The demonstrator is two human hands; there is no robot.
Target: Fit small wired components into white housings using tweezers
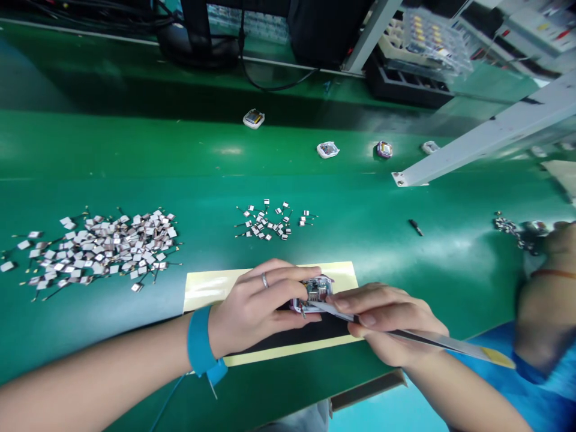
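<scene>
My left hand (pixel 261 300), with a ring and a blue wrist strap (pixel 200 340), is closed around the edges of a small open device housing (pixel 317 290). A circuit board shows inside the housing, which has a white and purple rim. My right hand (pixel 391 318) grips metal tweezers (pixel 450 342) with a yellowish back end. Their tips reach the lower edge of the board; whether they pinch anything is too small to tell. Under both hands lies a black mat with a pale yellow border (pixel 209 291).
A large pile of small square modules with leads (pixel 112 246) lies left, and a smaller group (pixel 267 223) ahead. More housings (pixel 327 149) sit farther back. A slanted metal post (pixel 486 135) stands right, near a black pen-like piece (pixel 416 227) and a co-worker's arm (pixel 546 300).
</scene>
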